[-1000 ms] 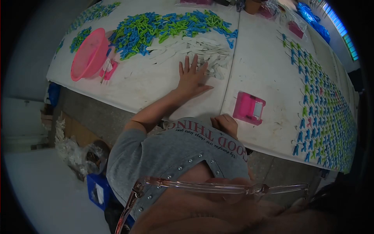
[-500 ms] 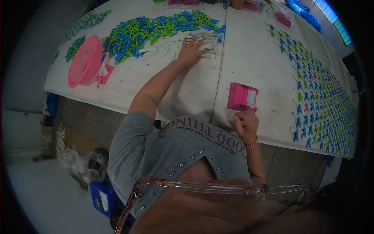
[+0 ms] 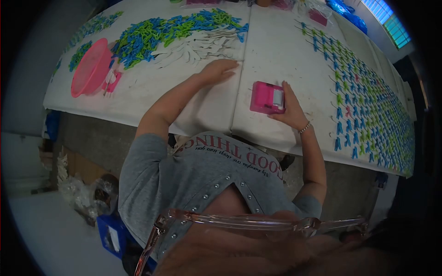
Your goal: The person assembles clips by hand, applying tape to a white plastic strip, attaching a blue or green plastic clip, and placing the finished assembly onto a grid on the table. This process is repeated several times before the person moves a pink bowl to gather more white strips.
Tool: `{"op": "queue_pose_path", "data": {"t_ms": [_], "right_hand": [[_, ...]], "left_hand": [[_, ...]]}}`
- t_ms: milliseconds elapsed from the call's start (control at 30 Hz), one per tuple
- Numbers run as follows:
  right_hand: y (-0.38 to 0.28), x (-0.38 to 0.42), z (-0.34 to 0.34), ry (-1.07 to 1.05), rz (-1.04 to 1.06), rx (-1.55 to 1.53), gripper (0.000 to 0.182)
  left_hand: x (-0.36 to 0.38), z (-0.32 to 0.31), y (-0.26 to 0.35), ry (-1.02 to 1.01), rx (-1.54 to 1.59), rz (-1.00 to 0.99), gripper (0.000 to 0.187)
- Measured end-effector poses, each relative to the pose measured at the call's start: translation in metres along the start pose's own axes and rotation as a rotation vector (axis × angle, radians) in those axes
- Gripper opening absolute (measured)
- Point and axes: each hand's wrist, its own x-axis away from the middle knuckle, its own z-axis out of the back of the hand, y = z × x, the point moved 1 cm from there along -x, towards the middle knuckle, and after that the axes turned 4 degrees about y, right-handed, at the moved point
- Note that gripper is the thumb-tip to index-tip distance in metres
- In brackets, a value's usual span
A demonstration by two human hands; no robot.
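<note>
My left hand (image 3: 220, 72) rests at the near edge of a pile of thin whitish strips (image 3: 195, 48), fingers stretched out and apart, with nothing visible in it. My right hand (image 3: 293, 109) is at the right side of a small pink plastic box (image 3: 261, 97) with a pale window or label. Its fingers run along the box's right side and its thumb lies at the near corner, gripping that edge. Behind the strips spreads a long heap of blue and green clothespins (image 3: 161, 34).
A pink basin (image 3: 90, 68) stands tilted at the left, beside a small pink piece (image 3: 114, 83) with white bits on it. Rows of clothespins (image 3: 363, 106) cover the right of the white table (image 3: 152, 99). Plastic-wrapped pink packs (image 3: 317, 17) lie at the far edge.
My left hand has come off the strips towards me. My right hand, a loose fist before, has opened out and moved up against the pink box. The view has shifted slightly.
</note>
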Motion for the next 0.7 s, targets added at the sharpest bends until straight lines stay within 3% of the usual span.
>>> {"op": "queue_pose_path", "data": {"t_ms": [67, 133, 267, 333, 467, 533, 700], "right_hand": [[0.001, -0.003, 0.001, -0.004, -0.023, -0.053, 0.120], [-0.001, -0.003, 0.005, -0.004, -0.034, -0.107, 0.122], [0.001, -0.003, 0.007, -0.071, -0.067, -0.179, 0.123], [0.001, -0.003, 0.009, -0.076, -0.050, -0.180, 0.123], [-0.007, -0.007, 0.011, -0.097, -0.081, -0.188, 0.117], [-0.015, -0.010, 0.006, -0.116, -0.074, -0.177, 0.114], [-0.040, -0.034, -0.024, -0.019, -0.047, -0.159, 0.103]], "left_hand": [[-0.015, -0.004, -0.016, 0.062, -0.020, 0.036, 0.039], [-0.025, -0.010, -0.032, 0.280, 0.087, 0.407, 0.044], [-0.021, 0.002, -0.032, 0.280, 0.071, 0.487, 0.052], [-0.006, 0.019, -0.009, -0.014, 0.089, 0.611, 0.050], [0.033, 0.023, -0.012, 0.066, 0.066, 0.480, 0.040], [0.055, 0.032, -0.012, 0.105, -0.043, 0.294, 0.032], [0.084, 0.045, -0.022, 0.250, 0.170, 0.429, 0.025]]}}
